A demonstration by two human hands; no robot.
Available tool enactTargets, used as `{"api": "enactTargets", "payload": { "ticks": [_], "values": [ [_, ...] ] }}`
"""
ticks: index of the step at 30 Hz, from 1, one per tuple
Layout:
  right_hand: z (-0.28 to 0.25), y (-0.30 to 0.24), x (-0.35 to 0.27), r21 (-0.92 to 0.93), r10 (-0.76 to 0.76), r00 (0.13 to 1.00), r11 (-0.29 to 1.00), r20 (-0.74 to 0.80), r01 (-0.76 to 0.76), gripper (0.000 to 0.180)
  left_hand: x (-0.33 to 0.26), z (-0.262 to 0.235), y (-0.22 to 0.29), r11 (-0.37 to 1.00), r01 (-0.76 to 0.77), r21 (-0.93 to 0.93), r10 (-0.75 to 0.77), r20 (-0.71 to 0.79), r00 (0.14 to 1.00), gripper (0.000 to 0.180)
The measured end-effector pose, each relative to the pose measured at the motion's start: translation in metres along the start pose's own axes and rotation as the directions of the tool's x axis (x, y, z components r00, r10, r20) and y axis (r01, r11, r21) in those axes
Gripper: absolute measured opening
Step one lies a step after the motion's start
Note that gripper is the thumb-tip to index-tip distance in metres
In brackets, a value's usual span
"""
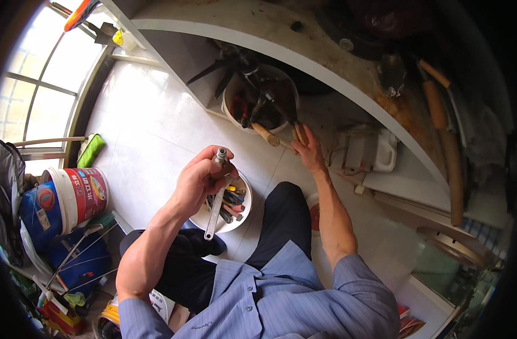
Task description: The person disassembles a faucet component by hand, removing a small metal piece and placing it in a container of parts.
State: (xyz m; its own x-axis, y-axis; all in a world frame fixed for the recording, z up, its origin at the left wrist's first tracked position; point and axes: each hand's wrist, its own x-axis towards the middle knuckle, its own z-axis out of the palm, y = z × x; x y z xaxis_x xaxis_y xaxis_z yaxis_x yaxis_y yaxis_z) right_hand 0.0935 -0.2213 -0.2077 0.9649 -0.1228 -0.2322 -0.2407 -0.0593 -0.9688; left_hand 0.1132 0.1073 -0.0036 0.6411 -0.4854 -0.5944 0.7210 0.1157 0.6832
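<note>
My left hand (pixel 204 176) is closed around a metal wrench (pixel 214 213); its flat handle hangs down with a hole at the end. A short round metal piece (pixel 220 156) pokes out above the fingers. Below that hand stands a white bucket (pixel 227 227) with several hand tools (pixel 234 202) in it, some with red, yellow or dark grips. My right hand (pixel 308 151) grips a wooden-handled tool (pixel 298 132) at the larger white bucket (pixel 228 116) under the shelf. The tool's head cannot be made out. Another wooden handle (pixel 265 134) leans over that bucket's rim.
Above the larger bucket runs a curved-looking shelf edge (pixel 326 76). A white plastic jug (pixel 385 151) stands in the lower compartment. At left are a red-and-white paint bucket (pixel 89 195), blue containers (pixel 38 209) and a green brush (pixel 91 150). Wooden handles (pixel 439 107) hang at right.
</note>
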Motion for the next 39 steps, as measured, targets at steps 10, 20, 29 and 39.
{"api": "enactTargets", "payload": {
  "ticks": [10,20,29,39],
  "values": [
    [-0.005,0.017,0.008,-0.259,-0.052,0.995,0.965,-0.082,0.029,0.064,-0.002,0.000,0.001,1.000,-0.024,-0.005,0.024,0.040,0.999,0.035],
    [-0.013,-0.024,0.006,-0.230,0.093,0.995,0.969,-0.017,-0.095,0.050,-0.003,0.005,0.002,1.000,-0.022,-0.001,0.022,0.040,0.999,0.034],
    [-0.052,-0.074,0.060,0.324,0.352,0.919,0.860,0.180,-0.393,0.032,0.003,0.004,-0.002,1.000,-0.018,-0.002,0.018,0.015,1.000,0.033],
    [-0.040,-0.029,0.043,0.722,0.236,0.968,0.684,-0.085,-0.103,0.048,0.010,0.001,-0.010,1.000,0.016,-0.007,-0.015,0.017,1.000,0.033]
  ]
}}
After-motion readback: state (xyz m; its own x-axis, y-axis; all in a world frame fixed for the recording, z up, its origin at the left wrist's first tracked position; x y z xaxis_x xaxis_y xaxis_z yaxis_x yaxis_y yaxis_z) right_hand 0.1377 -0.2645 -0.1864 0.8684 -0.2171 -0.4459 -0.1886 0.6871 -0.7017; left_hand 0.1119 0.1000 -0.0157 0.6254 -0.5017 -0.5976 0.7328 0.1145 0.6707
